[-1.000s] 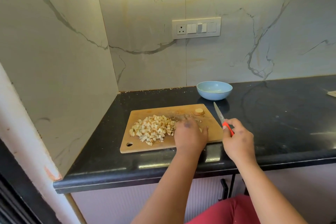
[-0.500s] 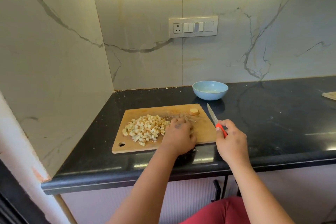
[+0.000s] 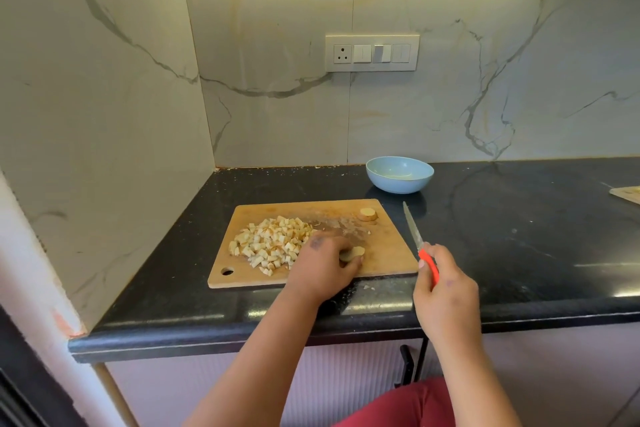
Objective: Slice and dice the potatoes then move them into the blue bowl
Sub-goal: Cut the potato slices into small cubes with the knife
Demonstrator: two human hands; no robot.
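A wooden cutting board [image 3: 388, 250] lies on the black counter. A heap of diced potato [image 3: 272, 243] covers its left half. My left hand [image 3: 325, 267] rests on the board beside the heap, fingers closed on a round potato slice [image 3: 353, 253]. Another potato slice [image 3: 367, 214] sits at the board's far right corner. My right hand [image 3: 445, 291] hovers just right of the board, gripping a red-handled knife [image 3: 414, 230] whose blade points away from me. The blue bowl [image 3: 399, 174] stands behind the board near the wall; it looks empty of potato.
The black counter [image 3: 519, 236] runs to the right, where the corner of a second board [image 3: 627, 193] shows at the frame edge. Marble walls close the left side and back. A socket panel [image 3: 372, 53] hangs above the bowl. The counter's front edge is just below my hands.
My left hand has shifted slightly from the diced heap and now holds a round slice near the board's front. The knife hand has stayed put to the right of the board.
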